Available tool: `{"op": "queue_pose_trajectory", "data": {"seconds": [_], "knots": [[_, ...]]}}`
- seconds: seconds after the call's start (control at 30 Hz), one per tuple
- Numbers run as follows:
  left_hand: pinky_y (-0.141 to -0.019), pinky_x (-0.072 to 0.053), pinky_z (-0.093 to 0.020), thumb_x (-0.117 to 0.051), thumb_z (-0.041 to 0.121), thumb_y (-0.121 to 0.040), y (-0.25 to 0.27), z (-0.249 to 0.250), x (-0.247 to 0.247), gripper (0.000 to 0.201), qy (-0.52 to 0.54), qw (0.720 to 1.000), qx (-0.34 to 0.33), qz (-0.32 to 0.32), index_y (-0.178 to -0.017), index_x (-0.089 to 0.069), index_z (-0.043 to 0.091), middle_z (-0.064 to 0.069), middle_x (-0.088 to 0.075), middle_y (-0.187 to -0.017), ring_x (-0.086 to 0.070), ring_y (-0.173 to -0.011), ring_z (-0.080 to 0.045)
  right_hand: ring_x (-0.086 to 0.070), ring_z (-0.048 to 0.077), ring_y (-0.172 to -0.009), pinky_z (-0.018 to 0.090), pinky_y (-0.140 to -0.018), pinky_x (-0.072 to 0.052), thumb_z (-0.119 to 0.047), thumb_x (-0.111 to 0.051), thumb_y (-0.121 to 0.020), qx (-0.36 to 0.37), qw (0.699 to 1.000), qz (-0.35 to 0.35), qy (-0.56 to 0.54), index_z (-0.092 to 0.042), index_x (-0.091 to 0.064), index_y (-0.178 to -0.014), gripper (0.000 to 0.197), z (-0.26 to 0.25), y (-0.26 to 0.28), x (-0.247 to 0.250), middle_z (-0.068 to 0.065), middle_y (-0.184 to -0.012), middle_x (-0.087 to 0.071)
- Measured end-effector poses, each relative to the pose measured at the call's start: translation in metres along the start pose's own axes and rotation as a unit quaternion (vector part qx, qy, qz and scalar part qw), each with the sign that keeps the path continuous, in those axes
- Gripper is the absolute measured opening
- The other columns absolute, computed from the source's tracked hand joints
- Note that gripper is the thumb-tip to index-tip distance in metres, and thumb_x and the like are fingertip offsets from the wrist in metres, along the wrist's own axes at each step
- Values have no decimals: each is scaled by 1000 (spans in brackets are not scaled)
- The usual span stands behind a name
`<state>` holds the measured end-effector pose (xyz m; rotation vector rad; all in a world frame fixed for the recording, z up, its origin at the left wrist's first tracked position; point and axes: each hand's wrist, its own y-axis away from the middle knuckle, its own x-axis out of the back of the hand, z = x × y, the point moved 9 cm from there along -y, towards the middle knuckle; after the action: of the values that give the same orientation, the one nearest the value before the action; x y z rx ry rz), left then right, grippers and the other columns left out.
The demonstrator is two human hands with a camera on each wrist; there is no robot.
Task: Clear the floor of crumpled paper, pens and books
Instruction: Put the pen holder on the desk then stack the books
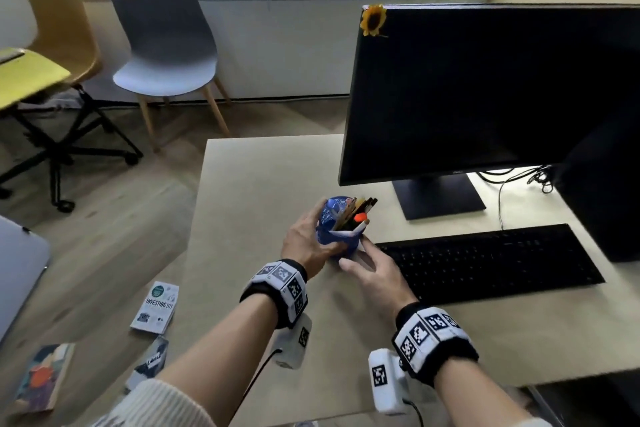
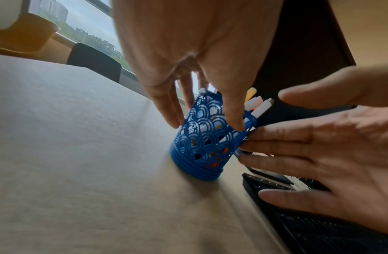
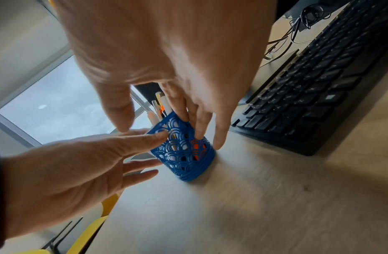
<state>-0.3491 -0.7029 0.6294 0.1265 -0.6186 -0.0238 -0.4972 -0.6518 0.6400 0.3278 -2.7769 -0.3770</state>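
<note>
A blue lattice pen holder (image 1: 330, 218) (image 2: 206, 146) (image 3: 184, 154) stands on the desk (image 1: 259, 184), with several pens (image 1: 360, 215) leaning out to the right. My left hand (image 1: 317, 236) holds it from the left, thumb (image 2: 234, 111) on the near rim and fingers behind. My right hand (image 1: 367, 260) touches its right side with straight fingers (image 3: 201, 123). On the floor to the left lie three books: a white one titled Investing 101 (image 1: 156, 307), a colourful one (image 1: 43, 378) and a dark one (image 1: 150, 357) partly hidden by my left arm.
A black keyboard (image 1: 491, 260) lies just right of the holder, under a dark monitor (image 1: 485, 87) with cables behind. A grey chair (image 1: 166, 55), a yellow chair (image 1: 62, 28) and a wheeled office chair (image 1: 52, 156) stand by the window. A grey object (image 1: 17, 270) juts in at the left edge.
</note>
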Motion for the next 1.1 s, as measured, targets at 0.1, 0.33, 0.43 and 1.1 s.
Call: {"op": "queue_pose_trajectory", "data": {"seconds": [0.1, 0.33, 0.43, 1.1], "knots": [[-105, -44, -37, -86, 33, -63, 1, -10, -10, 114, 24, 998, 50, -36, -153, -17, 22, -1, -49, -143, -51, -127, -19, -62, 12, -109, 30, -96, -48, -36, -67, -81, -56, 995, -7, 80, -22, -60, -120, 43, 23, -7, -2, -2, -114, -68], [-86, -53, -31, -71, 26, -77, 50, -57, 29, 42, -38, 992, 120, -15, -117, -60, 19, 3, -66, -110, -65, -91, -13, -69, 21, -92, 41, -89, -54, -42, -62, -74, -115, 977, -69, 167, -30, -61, -76, 12, 40, -13, -55, 0, -96, -72], [-78, -54, -23, -68, 25, -82, 85, -90, 75, 15, -33, 990, 134, 22, -95, -71, 21, 7, -73, -92, -67, -80, -6, -70, 21, -85, 35, -79, -54, -32, -62, -82, -102, 971, -117, 179, -26, -60, -79, 7, 25, -5, -106, 3, -91, -72], [-62, -59, -38, -67, 18, -75, 536, -510, 293, 12, 110, 816, 487, 292, -69, -64, 28, 8, -67, -61, -68, -61, -18, -64, 22, -95, 28, -80, -47, -33, -55, -89, 91, 787, -403, 459, -23, -59, -90, 11, -1, 91, -598, 4, -100, -70]]}}
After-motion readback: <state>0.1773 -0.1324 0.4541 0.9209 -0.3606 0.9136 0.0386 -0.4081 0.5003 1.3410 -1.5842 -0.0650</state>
